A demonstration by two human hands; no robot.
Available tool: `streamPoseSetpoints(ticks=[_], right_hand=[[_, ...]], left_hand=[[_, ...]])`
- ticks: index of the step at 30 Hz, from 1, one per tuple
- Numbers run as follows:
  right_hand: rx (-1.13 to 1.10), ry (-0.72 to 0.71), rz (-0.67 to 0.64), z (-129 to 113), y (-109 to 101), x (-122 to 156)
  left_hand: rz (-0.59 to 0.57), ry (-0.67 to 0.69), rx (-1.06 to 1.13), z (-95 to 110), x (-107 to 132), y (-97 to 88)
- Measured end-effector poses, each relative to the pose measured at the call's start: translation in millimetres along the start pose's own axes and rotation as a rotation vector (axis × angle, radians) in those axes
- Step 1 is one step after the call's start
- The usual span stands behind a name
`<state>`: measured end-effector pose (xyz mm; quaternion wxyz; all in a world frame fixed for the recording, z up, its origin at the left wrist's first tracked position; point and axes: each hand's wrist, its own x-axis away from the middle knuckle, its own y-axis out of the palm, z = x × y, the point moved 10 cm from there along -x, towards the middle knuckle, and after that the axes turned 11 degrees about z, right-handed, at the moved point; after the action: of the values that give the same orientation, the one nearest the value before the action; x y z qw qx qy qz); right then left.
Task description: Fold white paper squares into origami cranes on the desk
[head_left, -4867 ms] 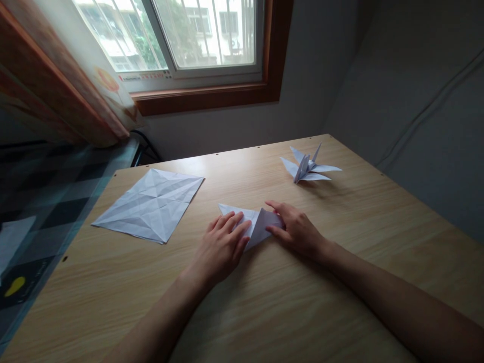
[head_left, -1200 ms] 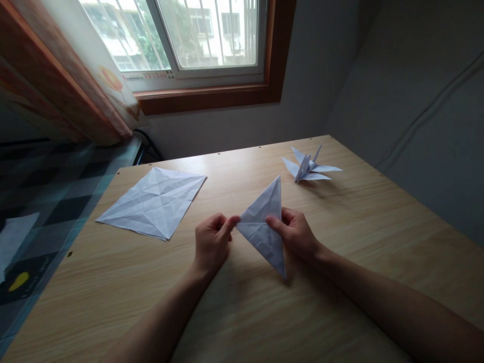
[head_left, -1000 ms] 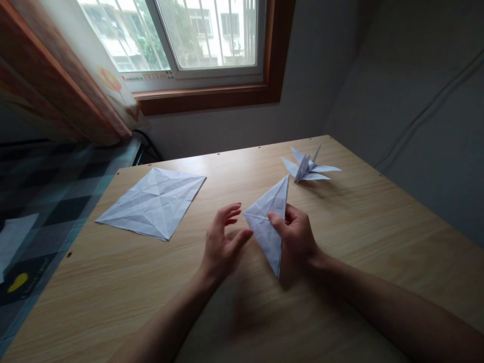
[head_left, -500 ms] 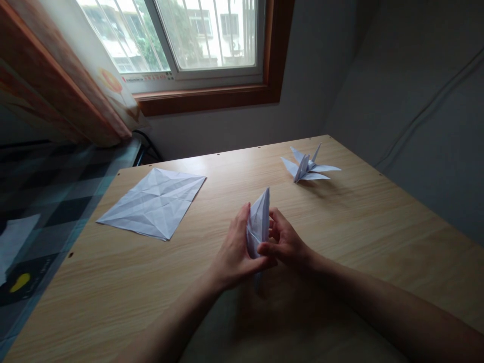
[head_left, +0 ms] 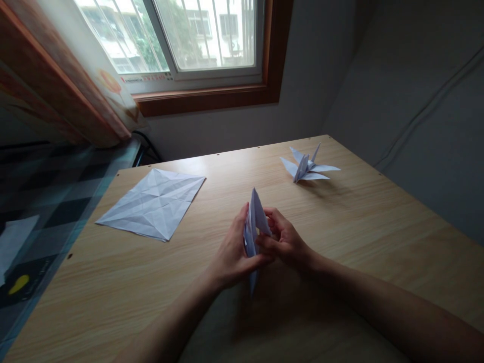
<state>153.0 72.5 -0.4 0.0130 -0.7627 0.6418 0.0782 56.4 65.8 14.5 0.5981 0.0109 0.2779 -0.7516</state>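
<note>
A folded white paper [head_left: 253, 222] stands upright between my two hands over the middle of the table, one point up and another pointing down below my fingers. My left hand [head_left: 236, 247] grips it from the left, thumb across the near side. From the right, my right hand [head_left: 284, 236] pinches a flap that spreads out from the main fold. The tips of some right fingers are hidden behind the paper.
A creased white paper sheet [head_left: 153, 204] lies flat on the wooden table [head_left: 151, 282] at the left. Folded paper pieces with pointed tips [head_left: 306, 169] rest at the back right. Beside the table is a checkered surface [head_left: 75, 214], and behind it a window [head_left: 212, 35].
The folded paper's upper point has shifted left. A flap on its right side now stands away from the main fold under my right fingers. Both hands have hardly moved.
</note>
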Motion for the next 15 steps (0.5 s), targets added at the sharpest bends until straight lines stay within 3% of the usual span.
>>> streamPoseSetpoints(ticks=[5,7,11,15], right_hand=[[0.268,-0.213,0.266,-27.2,-21.6,1.0],[0.331,-0.189,0.37,-25.0,-30.6,1.8],[0.305,-0.047,0.4,-5.1,-34.7,2.0],[0.472,-0.095,0.473,-7.3,-40.4,7.1]], left_hand=[[0.027,0.037,-0.058,-0.7,3.3,-0.8],[0.021,0.092,-0.136,4.8,5.3,1.2],[-0.037,0.19,-0.256,16.6,7.9,9.3],[-0.062,0.229,-0.296,21.6,7.9,12.3]])
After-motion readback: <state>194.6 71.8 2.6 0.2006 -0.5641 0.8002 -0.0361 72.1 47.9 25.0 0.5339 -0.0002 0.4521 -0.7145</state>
